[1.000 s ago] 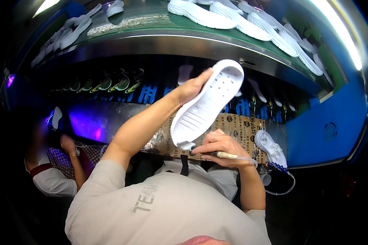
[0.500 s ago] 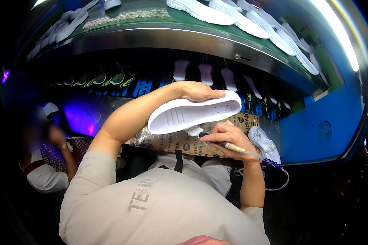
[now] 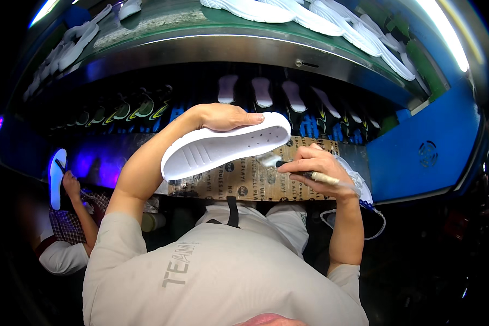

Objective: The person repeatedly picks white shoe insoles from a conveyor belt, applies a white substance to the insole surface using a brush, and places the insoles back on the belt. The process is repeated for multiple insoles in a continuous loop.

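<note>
My left hand [image 3: 225, 117] grips a white shoe sole [image 3: 204, 151] by its upper edge. The sole is tilted, its hollow inner face toward me, showing ribs at one end and small holes at the other. In my right hand [image 3: 323, 165] is a brush [image 3: 268, 160] with pale, blurred bristles, a black ferrule and a cream-coloured handle. A thin clear tube runs from the handle's rear past my wrist. The bristles are just below the sole's right end; whether they touch it I cannot tell. Part of a white sole [image 3: 364, 185] lies behind my right wrist.
Brown printed cardboard [image 3: 217, 182] covers the bench before me. Beyond it stand rows of pale insole-shaped pieces [image 3: 262, 92] and dark shoe uppers [image 3: 141, 106]. Overhead, a green conveyor [image 3: 174, 24] carries white soles. A blue panel [image 3: 426, 146] bounds the right; a co-worker's hand [image 3: 70, 185] is at left.
My left hand and the sole have shifted left in the picture. The brush in my right hand is slightly farther right and higher. At left, a co-worker's white sole has come into plain view.
</note>
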`<state>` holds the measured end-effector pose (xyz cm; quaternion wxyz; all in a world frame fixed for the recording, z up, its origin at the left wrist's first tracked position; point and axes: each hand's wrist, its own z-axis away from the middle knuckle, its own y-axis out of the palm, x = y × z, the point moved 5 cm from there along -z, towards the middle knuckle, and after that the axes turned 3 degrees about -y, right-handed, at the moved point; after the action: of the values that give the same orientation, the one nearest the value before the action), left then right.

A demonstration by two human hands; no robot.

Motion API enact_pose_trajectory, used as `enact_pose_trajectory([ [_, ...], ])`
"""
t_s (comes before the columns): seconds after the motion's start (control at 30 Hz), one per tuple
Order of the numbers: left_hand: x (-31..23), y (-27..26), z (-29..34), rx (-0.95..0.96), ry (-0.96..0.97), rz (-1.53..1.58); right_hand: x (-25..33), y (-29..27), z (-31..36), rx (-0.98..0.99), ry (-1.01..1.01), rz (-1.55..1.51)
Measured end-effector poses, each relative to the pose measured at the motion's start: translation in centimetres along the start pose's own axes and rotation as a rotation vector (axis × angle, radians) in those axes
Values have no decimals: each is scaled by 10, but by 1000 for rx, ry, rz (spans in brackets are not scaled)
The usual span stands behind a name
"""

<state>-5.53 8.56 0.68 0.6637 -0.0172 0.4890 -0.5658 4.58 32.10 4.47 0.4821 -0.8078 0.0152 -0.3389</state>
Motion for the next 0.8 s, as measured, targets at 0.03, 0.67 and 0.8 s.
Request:
enact_pose_trajectory([
  [0.03,2,0,3,-8,-10,-2,3,-5,-1,-12,20,-14],
  [0.67,83,-434,58,-935,482,976,-32,19,41,-354,160,-315],
  [0.8,207,-511,84,-1379,-513,-171,-36,26,64,-412,294,-333],
])
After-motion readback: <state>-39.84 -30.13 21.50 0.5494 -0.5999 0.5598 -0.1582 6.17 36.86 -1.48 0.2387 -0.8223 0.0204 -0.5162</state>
